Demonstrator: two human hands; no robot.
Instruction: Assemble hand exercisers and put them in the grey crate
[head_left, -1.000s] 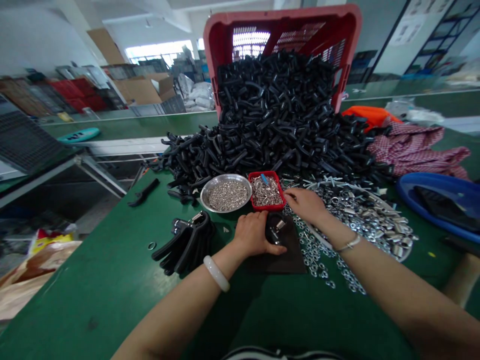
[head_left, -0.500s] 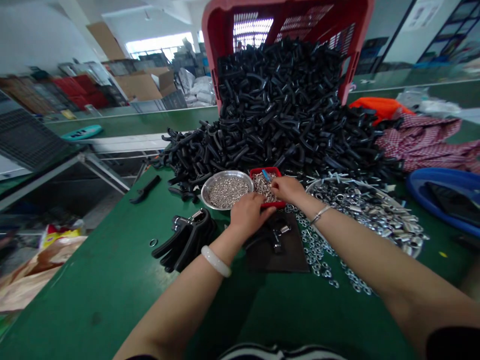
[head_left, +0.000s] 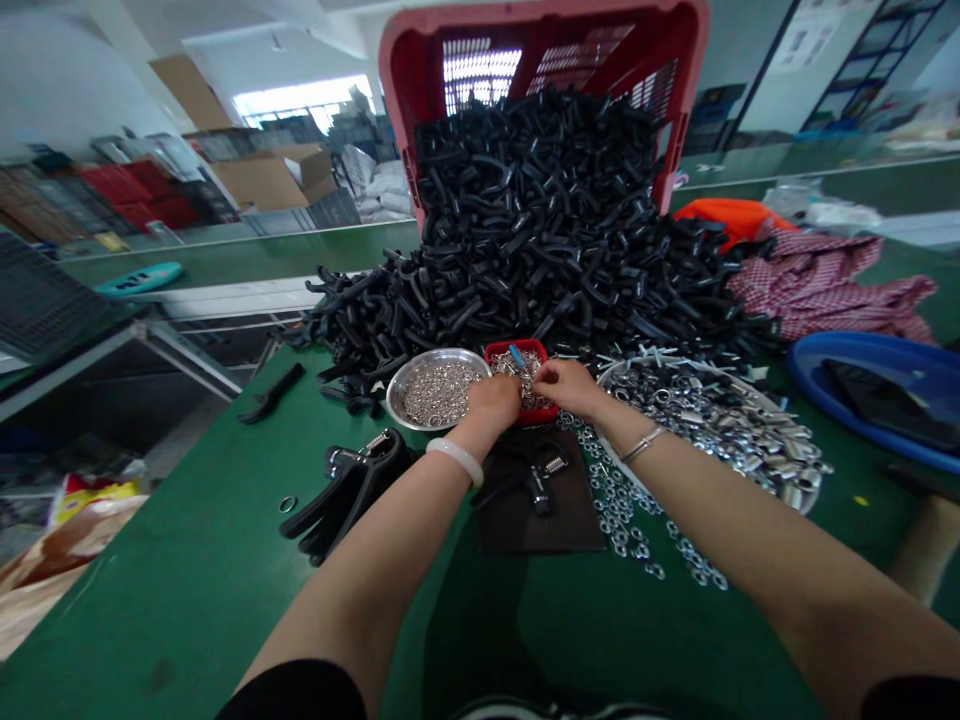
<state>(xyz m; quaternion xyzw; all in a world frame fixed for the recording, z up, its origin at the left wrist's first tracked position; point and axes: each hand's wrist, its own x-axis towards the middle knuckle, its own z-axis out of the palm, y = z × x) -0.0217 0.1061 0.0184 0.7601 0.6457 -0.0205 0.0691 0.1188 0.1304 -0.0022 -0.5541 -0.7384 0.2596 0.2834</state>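
My left hand [head_left: 495, 398] is closed at the near left edge of the red box [head_left: 553, 412], beside the steel bowl [head_left: 395, 400] of tiny metal parts. Its fingertips are hidden. Fingers pinched together, my right hand [head_left: 566, 385] is over the box's right side; anything between them is too small to name. Small metal pins and a blue piece [head_left: 517, 356] lie in the box. Just below my hands, a black hand grip [head_left: 504, 487] with a metal spring [head_left: 555, 465] rests on a dark mat [head_left: 540, 535]. More assembled hand grips [head_left: 352, 495] are stacked to the left.
A big heap of black handles [head_left: 540, 240] spills from a tipped red crate [head_left: 394, 110]. At right are a wide tray of metal parts [head_left: 712, 430], scattered nuts [head_left: 619, 500] and a blue basin [head_left: 806, 365]. A loose handle [head_left: 271, 393] and metal ring [head_left: 288, 504] lie left.
My left hand has gone from spread fingers over the box's near edge to a closed shape at its left side. My right hand stays pinched at the box. The view has shifted slightly.
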